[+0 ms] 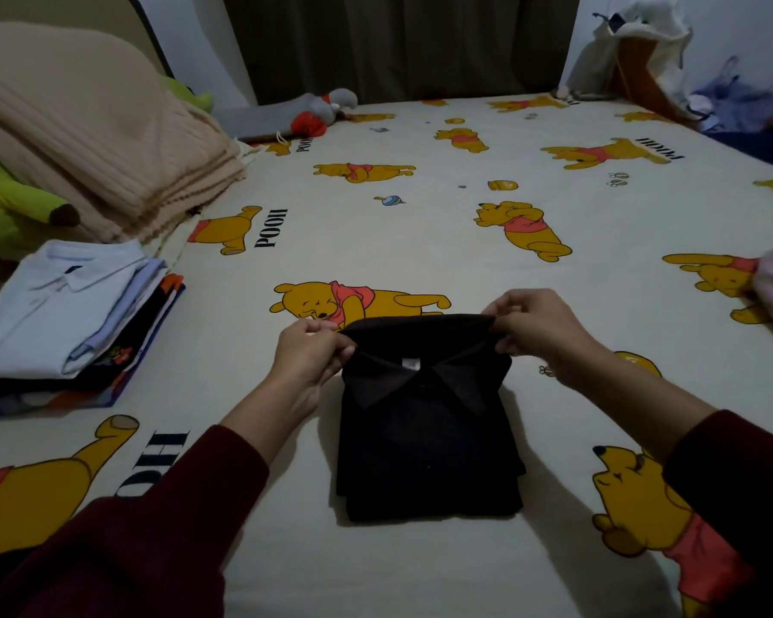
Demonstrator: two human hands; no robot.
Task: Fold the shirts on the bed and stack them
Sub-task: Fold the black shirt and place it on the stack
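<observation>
Several folded shirts sit in a stack (70, 314) at left; both hands, left hand (306, 354) and right hand (541, 325), pinch the black shirt (427, 439) by its far edge, nearly folded, stacking left

Matt black cloth shirt (427, 421)

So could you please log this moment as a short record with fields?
shirt in work: black shirt, folded, collar up, mid-bed
left hand: pinches its far edge
right hand: pinches its far edge
stack: on the left, pale blue shirt on top
bed: bear-print sheet
</observation>
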